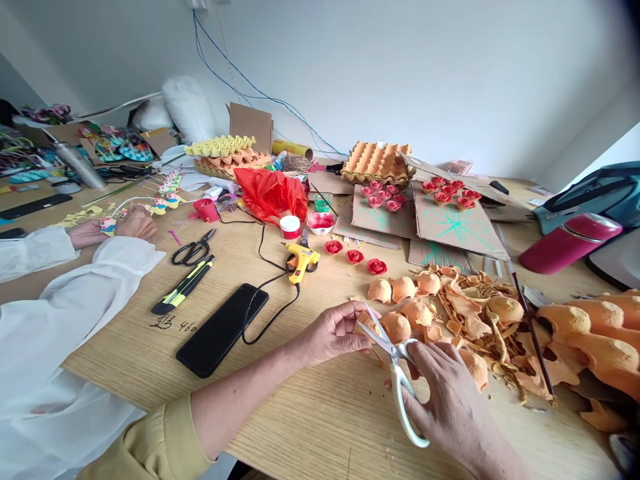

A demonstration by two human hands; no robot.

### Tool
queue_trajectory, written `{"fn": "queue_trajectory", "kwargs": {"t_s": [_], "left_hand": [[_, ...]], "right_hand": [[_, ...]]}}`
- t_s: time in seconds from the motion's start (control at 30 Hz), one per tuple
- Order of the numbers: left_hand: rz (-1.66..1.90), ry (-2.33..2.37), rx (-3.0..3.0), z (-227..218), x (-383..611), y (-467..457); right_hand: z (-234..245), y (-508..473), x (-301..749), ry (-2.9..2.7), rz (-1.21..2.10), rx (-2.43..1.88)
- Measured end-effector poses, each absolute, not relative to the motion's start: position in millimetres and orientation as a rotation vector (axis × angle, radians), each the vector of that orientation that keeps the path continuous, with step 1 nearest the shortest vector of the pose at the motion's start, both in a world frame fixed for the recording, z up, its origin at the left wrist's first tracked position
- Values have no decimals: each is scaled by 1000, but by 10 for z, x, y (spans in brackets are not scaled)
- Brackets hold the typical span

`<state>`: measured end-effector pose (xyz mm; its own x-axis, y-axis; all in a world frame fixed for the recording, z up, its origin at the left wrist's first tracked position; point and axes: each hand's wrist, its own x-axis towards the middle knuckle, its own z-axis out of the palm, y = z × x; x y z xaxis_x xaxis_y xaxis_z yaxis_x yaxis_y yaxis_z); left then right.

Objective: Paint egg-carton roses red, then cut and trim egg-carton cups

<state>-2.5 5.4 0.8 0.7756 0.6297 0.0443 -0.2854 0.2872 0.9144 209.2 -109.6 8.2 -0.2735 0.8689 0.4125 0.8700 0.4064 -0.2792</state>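
Note:
My left hand pinches a small orange egg-carton cup between thumb and fingers. White-handled scissors are in my right hand, its fingers through the handles. Their blades are spread apart at the cup's edge. Just beyond my hands sit several cut orange carton cups, with a heap of torn carton scraps to their right. Three red paper roses lie on the table behind them.
A yellow glue gun with its cord, a black phone, a box cutter and black scissors lie to the left. A pink bottle lies at right. A co-worker's hands work at far left. Cardboard bears more roses.

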Motion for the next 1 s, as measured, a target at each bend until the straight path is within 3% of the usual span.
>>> {"fn": "queue_trajectory", "kwargs": {"t_s": [1.0], "left_hand": [[666, 338, 1145, -48, -6, 32]], "right_hand": [[31, -1036, 2095, -2198, -223, -1384]]}}
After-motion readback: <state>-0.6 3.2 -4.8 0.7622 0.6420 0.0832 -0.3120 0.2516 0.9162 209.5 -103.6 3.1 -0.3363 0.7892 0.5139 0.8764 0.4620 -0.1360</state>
